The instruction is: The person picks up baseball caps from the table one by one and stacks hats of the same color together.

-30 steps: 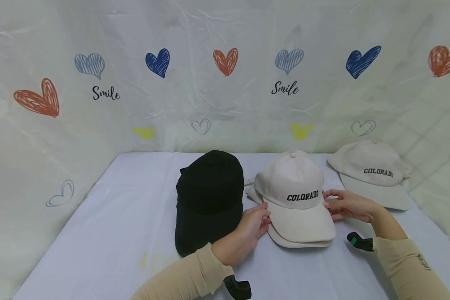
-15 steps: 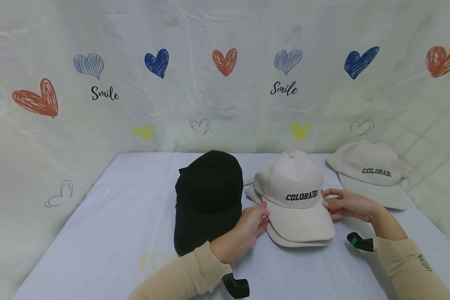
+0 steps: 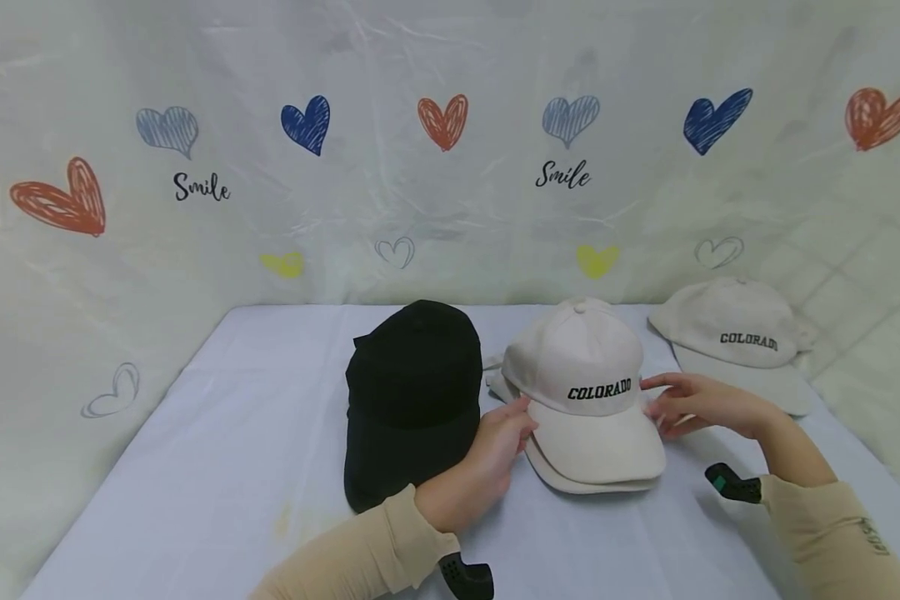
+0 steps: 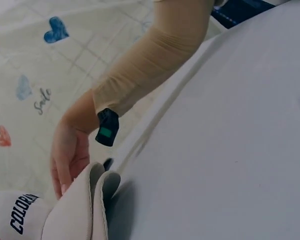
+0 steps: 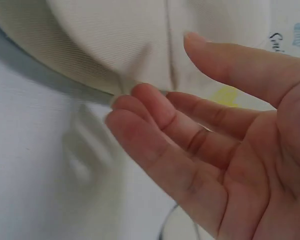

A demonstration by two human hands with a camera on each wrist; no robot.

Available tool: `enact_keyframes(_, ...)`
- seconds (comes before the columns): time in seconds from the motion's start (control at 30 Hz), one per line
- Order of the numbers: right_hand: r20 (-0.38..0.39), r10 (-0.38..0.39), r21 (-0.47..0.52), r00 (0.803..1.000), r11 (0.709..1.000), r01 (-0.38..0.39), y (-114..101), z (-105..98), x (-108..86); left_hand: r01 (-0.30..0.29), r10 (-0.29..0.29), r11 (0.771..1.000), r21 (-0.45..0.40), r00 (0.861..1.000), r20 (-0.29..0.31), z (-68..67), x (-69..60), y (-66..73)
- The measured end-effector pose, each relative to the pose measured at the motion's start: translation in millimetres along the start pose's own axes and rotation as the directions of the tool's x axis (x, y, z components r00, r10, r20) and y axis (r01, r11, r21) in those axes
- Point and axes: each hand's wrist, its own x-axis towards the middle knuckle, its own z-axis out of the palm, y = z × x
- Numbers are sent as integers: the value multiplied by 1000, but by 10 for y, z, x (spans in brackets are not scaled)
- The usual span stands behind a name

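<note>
A cream baseball cap lettered COLORADO [image 3: 596, 442] sits on a second cream cap [image 3: 551, 477], whose brim shows beneath it. At the left side of the brims, my left hand [image 3: 483, 462] touches the edge with its thumb and fingertips. Beside the right side, my right hand [image 3: 708, 408] has loosely bent fingers and holds nothing. Its thumb and fingers stand apart close to the upper brim [image 5: 110, 35] in the right wrist view; contact is unclear. Most of my left hand is outside its own wrist view, which shows the right hand [image 4: 67, 157] behind the brims.
Left of the cream pair lies a black cap [image 3: 412, 400], its brim toward me and partly behind my left forearm. Another cream COLORADO cap [image 3: 735, 317] rests at the back right. A white cloth covers the table [image 3: 255, 433]; a sheet with hearts [image 3: 442, 200] hangs behind.
My right hand has shifted slightly right and its fingers have eased away from the brim. My left hand stays at the other side. The caps stay put while the view shifts slightly.
</note>
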Motion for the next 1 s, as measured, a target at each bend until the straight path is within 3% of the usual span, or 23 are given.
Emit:
enact_keyframes(0.13,-77,-85,-46,993,996,81,-105,-56,-154,-84,84,996,-33,996,20,40,-13,62)
enact_keyframes(0.27,-184,-167,-84,969,985,153,-181,-63,-303,-191,193,979,-76,981,12,93,-10,90)
enact_keyframes(0.33,-241,-198,-103,950,979,178,-218,-50,-364,-263,264,960,-100,965,-6,123,0,96)
enact_keyframes(0.47,-352,-239,-159,905,968,194,-291,-57,-471,-408,409,907,-100,912,-16,200,36,127)
enact_keyframes(0.53,-411,-245,-184,878,966,184,-313,-77,-524,-457,460,884,-101,888,4,267,66,140)
enact_keyframes(0.6,-446,-258,-211,857,961,179,-313,-107,-582,-473,479,876,-100,877,47,358,99,148)
enact_keyframes(0.67,-482,-265,-225,835,959,174,-300,-130,-637,-464,474,879,-113,875,94,471,123,150)
enact_keyframes(0.73,-506,-268,-246,820,956,161,-279,-144,-674,-424,440,896,-130,887,143,592,131,151)
enact_keyframes(0.9,-553,-239,-280,798,956,93,-228,-187,-717,-177,207,974,-142,951,231,903,106,152)
enact_keyframes(1.0,-581,-219,-273,784,960,66,-172,-251,-739,-34,64,993,-114,962,267,1100,126,135)
